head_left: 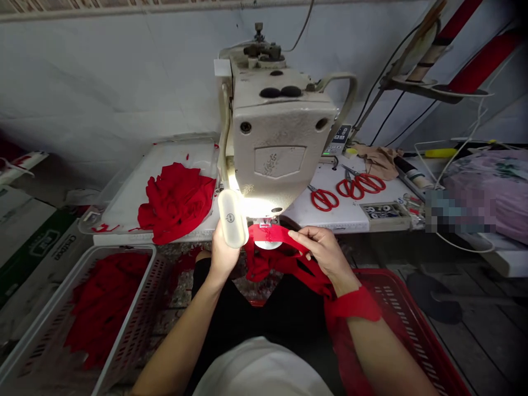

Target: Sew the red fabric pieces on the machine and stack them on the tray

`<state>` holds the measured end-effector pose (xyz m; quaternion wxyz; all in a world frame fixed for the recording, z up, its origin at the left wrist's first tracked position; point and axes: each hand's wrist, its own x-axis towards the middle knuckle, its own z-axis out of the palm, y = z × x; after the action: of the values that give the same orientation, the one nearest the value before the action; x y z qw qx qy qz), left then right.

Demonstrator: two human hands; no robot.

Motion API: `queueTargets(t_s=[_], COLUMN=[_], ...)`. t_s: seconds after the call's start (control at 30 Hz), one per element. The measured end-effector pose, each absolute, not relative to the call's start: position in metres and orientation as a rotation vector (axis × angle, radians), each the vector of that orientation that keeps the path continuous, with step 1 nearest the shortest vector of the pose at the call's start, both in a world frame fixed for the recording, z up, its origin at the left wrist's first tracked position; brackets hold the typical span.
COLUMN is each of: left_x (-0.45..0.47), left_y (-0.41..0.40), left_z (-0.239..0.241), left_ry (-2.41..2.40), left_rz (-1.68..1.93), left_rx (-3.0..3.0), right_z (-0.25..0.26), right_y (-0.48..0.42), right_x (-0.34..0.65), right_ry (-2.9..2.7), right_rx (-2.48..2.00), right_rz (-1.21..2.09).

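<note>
A cream sewing machine (280, 132) stands in the middle of the white table (355, 214), its lamp lit over the needle. A red fabric piece (272, 234) lies under the presser foot and hangs down toward my lap. My right hand (324, 250) pinches this red fabric just right of the needle, and more of the fabric loops around my right wrist. My left hand (223, 256) sits left of the needle, partly hidden behind a white oval lamp housing (231, 219); its fingers are out of sight.
A heap of red fabric pieces (175, 201) lies on a clear tray (124, 203) to the left. A grey basket (136, 308) of red pieces sits lower left, a red basket (404, 324) lower right. Several red scissors (350, 190) and a small box (385, 212) lie on the right.
</note>
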<state>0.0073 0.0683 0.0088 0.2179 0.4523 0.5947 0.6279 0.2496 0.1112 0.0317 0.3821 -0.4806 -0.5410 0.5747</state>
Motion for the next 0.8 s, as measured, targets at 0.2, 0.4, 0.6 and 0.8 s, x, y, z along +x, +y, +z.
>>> queueTargets(t_s=[0.2, 0.4, 0.6, 0.8], left_x=[0.028, 0.061, 0.058, 0.049], left_y=[-0.007, -0.027, -0.027, -0.029], left_z=[-0.079, -0.159, -0.135, -0.044], left_ry=[1.594, 1.616, 1.446, 0.778], left_rz=[0.765, 0.226, 0.24, 0.352], left_rx=[1.758, 1.733, 1.775, 1.277], right_z=[0.003, 0.002, 0.011, -0.009], right_y=[0.101, 0.093, 0.095, 0.089], right_x=[0.273, 0.274, 0.287, 0.262], right_ry=[-1.468, -1.34, -1.317, -2.009], right_rx=[-1.185, -1.14, -1.17, -1.171], right_rz=[1.685, 1.725, 1.56, 1.413])
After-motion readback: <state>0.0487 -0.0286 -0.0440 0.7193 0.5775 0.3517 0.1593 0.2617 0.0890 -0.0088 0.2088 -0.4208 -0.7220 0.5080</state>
